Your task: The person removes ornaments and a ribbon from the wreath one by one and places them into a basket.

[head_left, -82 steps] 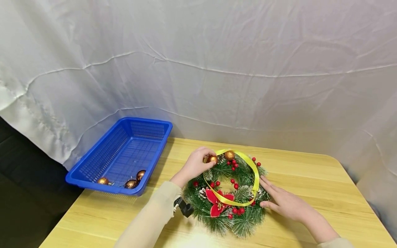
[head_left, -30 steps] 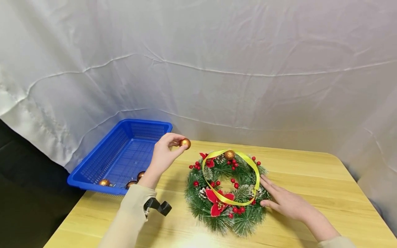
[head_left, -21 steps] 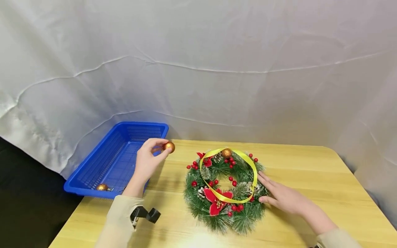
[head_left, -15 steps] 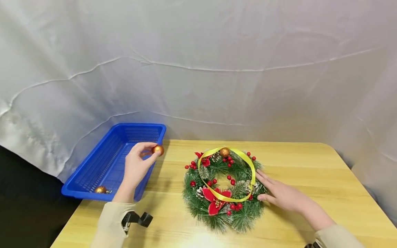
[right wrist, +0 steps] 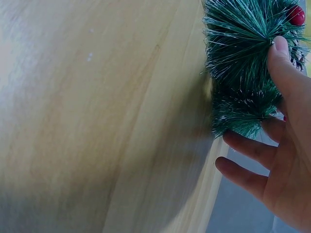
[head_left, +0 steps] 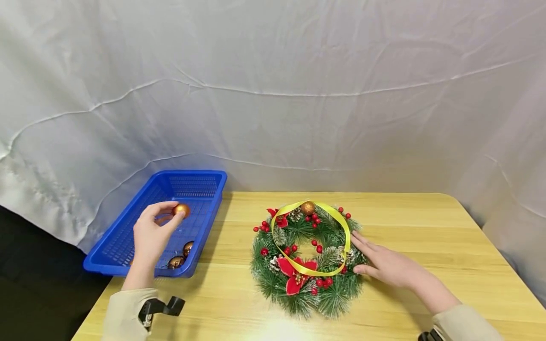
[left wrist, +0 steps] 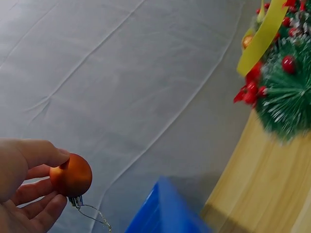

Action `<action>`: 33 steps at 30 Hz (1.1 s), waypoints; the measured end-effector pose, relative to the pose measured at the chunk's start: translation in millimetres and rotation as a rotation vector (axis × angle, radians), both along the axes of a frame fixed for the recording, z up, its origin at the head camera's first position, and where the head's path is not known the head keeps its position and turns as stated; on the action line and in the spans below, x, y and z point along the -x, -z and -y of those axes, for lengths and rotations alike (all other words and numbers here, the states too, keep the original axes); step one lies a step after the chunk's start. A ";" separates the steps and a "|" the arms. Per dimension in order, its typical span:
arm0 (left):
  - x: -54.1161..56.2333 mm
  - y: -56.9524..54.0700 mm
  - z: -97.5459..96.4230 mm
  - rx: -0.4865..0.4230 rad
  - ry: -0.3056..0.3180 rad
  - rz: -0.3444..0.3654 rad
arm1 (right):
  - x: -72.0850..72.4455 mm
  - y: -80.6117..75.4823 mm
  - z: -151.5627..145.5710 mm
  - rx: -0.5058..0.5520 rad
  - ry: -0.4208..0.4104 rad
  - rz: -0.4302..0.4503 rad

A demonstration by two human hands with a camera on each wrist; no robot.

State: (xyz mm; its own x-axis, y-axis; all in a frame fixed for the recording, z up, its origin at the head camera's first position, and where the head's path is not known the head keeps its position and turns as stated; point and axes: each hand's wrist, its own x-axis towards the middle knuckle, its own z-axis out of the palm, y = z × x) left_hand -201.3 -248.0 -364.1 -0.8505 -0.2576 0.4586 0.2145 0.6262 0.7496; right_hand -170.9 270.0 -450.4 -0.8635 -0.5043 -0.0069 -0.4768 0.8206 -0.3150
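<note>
A copper-orange Christmas bauble (left wrist: 72,175) is pinched between the thumb and fingers of my left hand (head_left: 154,229). A silver cap and a thin thread loop hang from it in the left wrist view. In the head view this hand is over the blue plastic basket (head_left: 205,237). My right hand (head_left: 390,266) rests with straight fingers at the right edge of a green wreath (head_left: 337,300). A yellow ribbon loop (head_left: 346,227), red berries, pinecones and red flowers (head_left: 294,279) dress the wreath. One copper bauble (head_left: 307,208) sits at its top.
Copper baubles (head_left: 176,262) lie in the basket's near end, partly behind my left hand. A wooden table (head_left: 418,222) carries basket and wreath, with a pale grey cloth (head_left: 298,128) hanging behind. Black camera mounts (head_left: 159,308) sit on my wrists.
My left hand has lifted the bauble from the wreath's upper left and carried it left over the basket, uncovering a red flower there. My right hand has stayed at the wreath's edge.
</note>
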 end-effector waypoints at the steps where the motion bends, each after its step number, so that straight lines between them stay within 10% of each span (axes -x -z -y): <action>1: -0.7 -1.1 3.5 0.000 -0.015 -0.001 | 0.1 0.0 -0.1 -0.002 0.000 0.001; 16: -6.9 8.1 51.5 0.004 -0.156 0.109 | -0.1 0.3 -0.2 -0.002 0.005 -0.015; 33: -6.2 27.3 71.9 0.122 -0.070 0.248 | -0.6 0.2 -0.8 0.006 0.005 -0.009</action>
